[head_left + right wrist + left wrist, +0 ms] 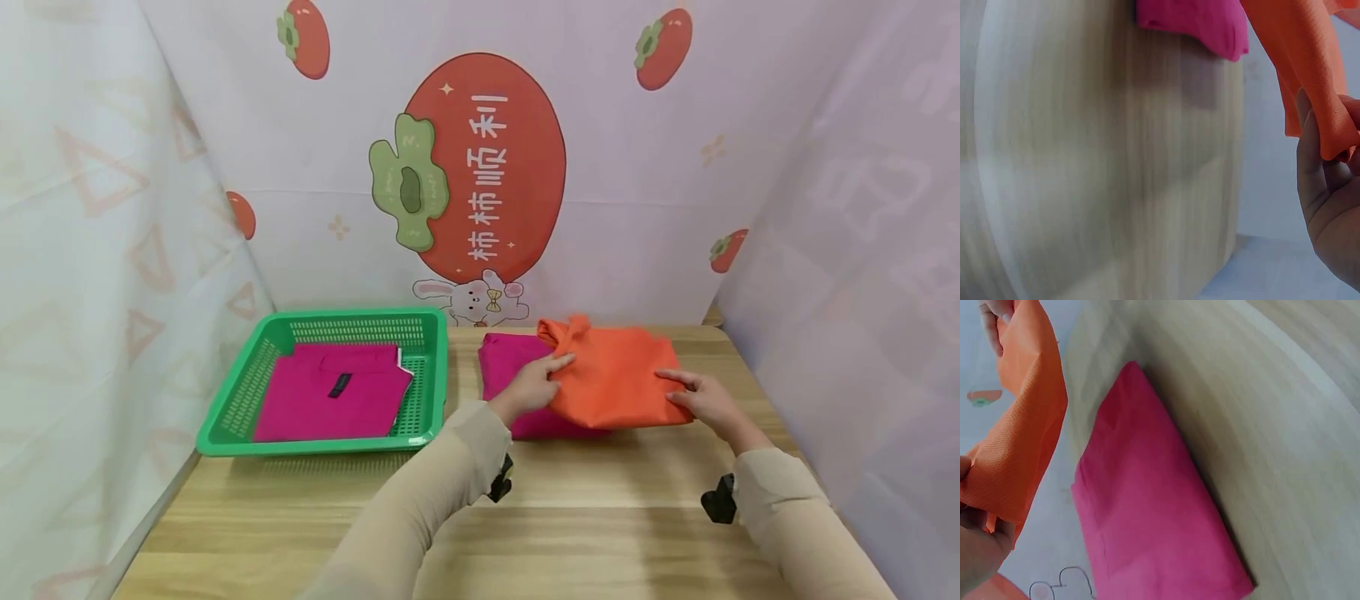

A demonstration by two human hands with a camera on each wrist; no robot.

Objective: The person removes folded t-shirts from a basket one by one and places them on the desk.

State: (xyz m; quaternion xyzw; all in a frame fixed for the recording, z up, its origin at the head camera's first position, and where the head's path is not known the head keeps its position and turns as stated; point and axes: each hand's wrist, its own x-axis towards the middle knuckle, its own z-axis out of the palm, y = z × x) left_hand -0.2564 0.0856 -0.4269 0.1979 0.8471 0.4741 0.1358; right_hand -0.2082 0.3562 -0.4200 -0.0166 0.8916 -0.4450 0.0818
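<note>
Watch first, nearest, for the black mount (501,481) under the left sleeve (427,500), over the table (585,517): might brush the pink cloth (504,362) if lowered carelessly. Next, note the left grip (528,388), pinching one side of the orange cloth (618,375) between thumb and fingers, and the right grip (708,400), pinching the opposite side near a corner. Held up off the table, between both grips, partly hiding the pink cloth in the head view. Could slip at the right from so small a pinch (only a narrow fold caught, judging by the right wrist view). Could also sag midway from slack, or come loose at the twisted upper-left corner. Set down too far left, might land across the pink cloth and rumple both. Farther left, could snag on the basket (315,449) if carried low, or shift the tagged cloth (315,408) inside. Beyond, might rub the backdrop (637,208) if pushed too far forward.
</note>
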